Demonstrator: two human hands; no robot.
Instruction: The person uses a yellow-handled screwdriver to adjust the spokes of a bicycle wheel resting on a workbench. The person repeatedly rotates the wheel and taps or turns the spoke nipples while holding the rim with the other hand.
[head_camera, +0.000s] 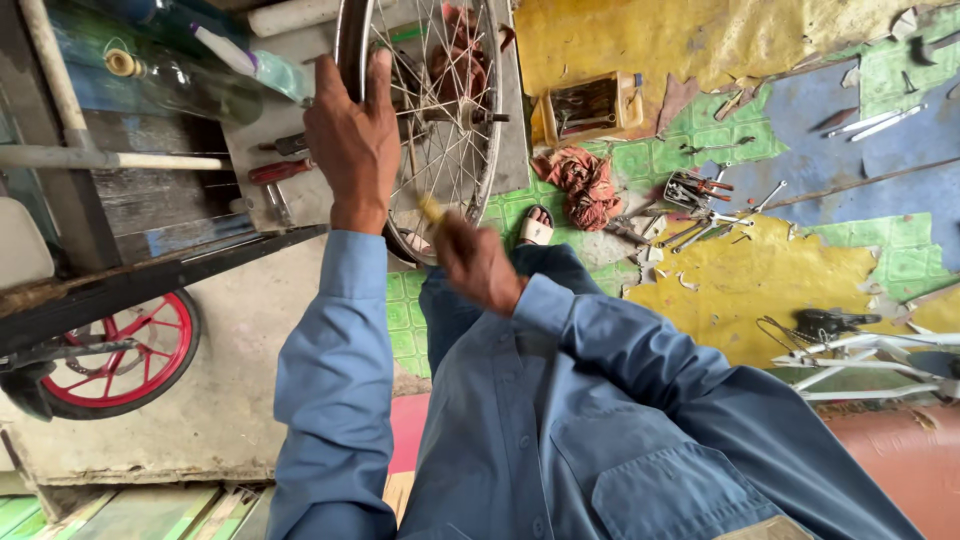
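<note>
I see left hand (352, 140) fingers clamped on spoked wheel (430, 120) rim, wheel upright above workbench (270, 160) right edge. Right hand (478, 265) fist closed round yellow-handled tool (431, 210) at lower spokes. Spoke work looks mid-way; blur hides detail.

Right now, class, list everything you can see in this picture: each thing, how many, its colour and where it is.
Spoked wheel: one, silver, upright at top centre.
Small wheel: one, red rim, black tyre, lower left.
Screwdriver: one, red handle, on the grey shelf left of the wheel.
Rag: one, orange-red, on the floor.
Wooden box: one, yellow, with tools inside, upper centre.
Loose tools: several, metal, scattered on the floor at right.
White frame: one, right edge.
Sandal: one, on a foot below the wheel.
Left hand: gripping the wheel rim.
Right hand: blurred, holding a small yellowish tool at the spokes.
</note>
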